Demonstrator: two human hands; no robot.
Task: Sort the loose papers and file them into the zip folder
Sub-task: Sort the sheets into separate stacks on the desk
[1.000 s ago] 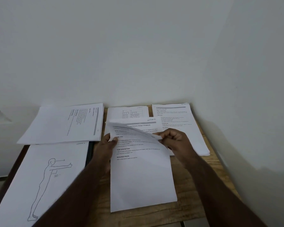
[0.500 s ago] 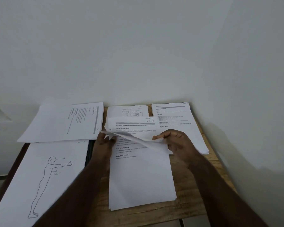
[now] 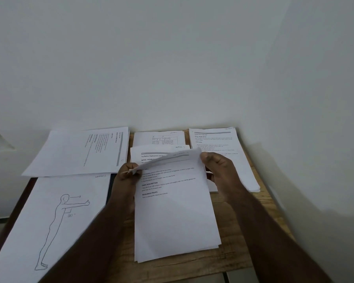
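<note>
Nearest the viewer, the stack of papers point(image 3: 176, 221) lies on the wooden table point(image 3: 233, 260) between the two forearms, its lower edges fanned slightly. At its top end the left hand point(image 3: 125, 181) pinches the left corner of the top sheet point(image 3: 168, 159), fingers curled round the paper's edge, while the right hand point(image 3: 219, 170) grips the sheet's upper right corner with thumb on top. That sheet is bent over, and its curled flap covers part of the printed heading on the page beneath.

Left of the left hand lies a sheet with a line drawing of a standing figure point(image 3: 55, 217), the left forearm crossing its lower right corner. Beyond it, a sideways printed pile point(image 3: 82, 152) overlaps its top edge. Past the hands, a page with a table point(image 3: 159, 138) peeks out behind the held stack. Right of the right hand sits another printed pile point(image 3: 223, 148), partly hidden by that hand, close to the white wall point(image 3: 172, 58).
</note>
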